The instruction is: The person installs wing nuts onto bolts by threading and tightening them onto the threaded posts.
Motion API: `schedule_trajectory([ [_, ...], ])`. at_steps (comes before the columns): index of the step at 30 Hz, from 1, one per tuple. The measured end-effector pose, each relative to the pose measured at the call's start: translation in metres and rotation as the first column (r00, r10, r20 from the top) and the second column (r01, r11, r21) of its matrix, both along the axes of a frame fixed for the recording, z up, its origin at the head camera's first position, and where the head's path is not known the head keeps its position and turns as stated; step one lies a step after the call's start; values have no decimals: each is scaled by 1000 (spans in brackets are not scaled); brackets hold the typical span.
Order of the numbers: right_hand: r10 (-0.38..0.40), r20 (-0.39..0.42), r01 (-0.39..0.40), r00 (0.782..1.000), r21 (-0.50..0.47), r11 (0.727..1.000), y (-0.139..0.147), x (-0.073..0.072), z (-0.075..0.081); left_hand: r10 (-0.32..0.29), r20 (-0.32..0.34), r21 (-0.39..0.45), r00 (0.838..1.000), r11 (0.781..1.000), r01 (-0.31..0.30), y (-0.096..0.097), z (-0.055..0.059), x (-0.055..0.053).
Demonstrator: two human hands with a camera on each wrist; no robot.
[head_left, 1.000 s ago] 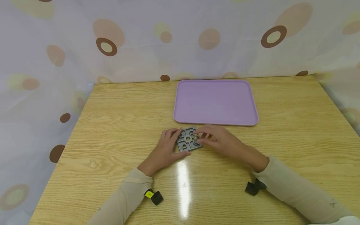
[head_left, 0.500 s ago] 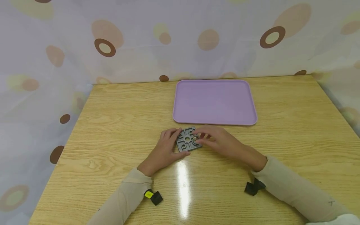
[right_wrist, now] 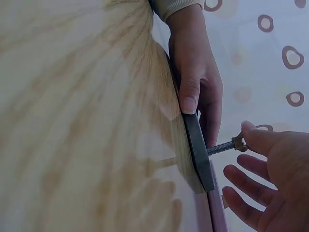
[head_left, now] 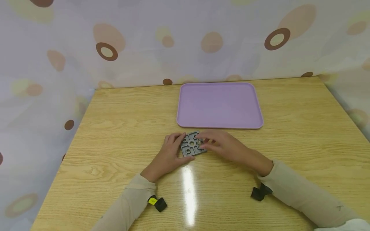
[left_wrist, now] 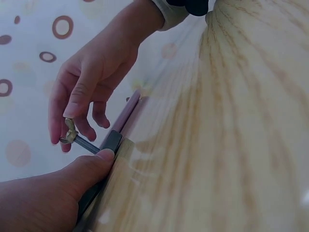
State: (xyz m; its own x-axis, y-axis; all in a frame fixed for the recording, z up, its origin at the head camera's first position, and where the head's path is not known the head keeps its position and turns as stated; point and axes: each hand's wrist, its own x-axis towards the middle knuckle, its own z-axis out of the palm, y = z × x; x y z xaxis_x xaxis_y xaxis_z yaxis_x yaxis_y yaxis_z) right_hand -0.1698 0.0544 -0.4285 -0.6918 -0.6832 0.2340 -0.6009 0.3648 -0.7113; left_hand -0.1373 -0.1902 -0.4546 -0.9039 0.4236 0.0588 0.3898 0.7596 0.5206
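Observation:
A grey square metal plate [head_left: 188, 146] with round holes and recesses lies on the table. My left hand [head_left: 167, 156] grips it at the left, thumb along the near edge and fingers at the far left corner. From the plate's right part rises a threaded bolt [right_wrist: 220, 148] topped by a brass wing nut [left_wrist: 71, 133]. My right hand [head_left: 228, 146] pinches the wing nut between thumb and index finger; its other fingers are loosely bent and apart from the plate. In the right wrist view the left thumb presses on the plate's edge [right_wrist: 195, 145].
A purple tray [head_left: 219, 126] lies on the wooden table [head_left: 130, 112] just behind the plate and hands. Patterned cloth [head_left: 185, 48] hangs around the table's back and sides. Each wrist wears a black camera mount [head_left: 160, 204].
The head view has shifted slightly. Both hands stay at the plate, and the right fingers stay at the wing nut with barely any visible movement.

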Motion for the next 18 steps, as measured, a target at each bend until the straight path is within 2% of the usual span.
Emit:
schedule_trajectory([
  [10,-70,23,69,997,37,997,2,2,4,2,8,3,1000,1000,-2,-1,-2,1],
  [18,-105,-38,107,994,41,993,4,0,3,0,0,0,1000,1000,0,-1,-4,0],
])
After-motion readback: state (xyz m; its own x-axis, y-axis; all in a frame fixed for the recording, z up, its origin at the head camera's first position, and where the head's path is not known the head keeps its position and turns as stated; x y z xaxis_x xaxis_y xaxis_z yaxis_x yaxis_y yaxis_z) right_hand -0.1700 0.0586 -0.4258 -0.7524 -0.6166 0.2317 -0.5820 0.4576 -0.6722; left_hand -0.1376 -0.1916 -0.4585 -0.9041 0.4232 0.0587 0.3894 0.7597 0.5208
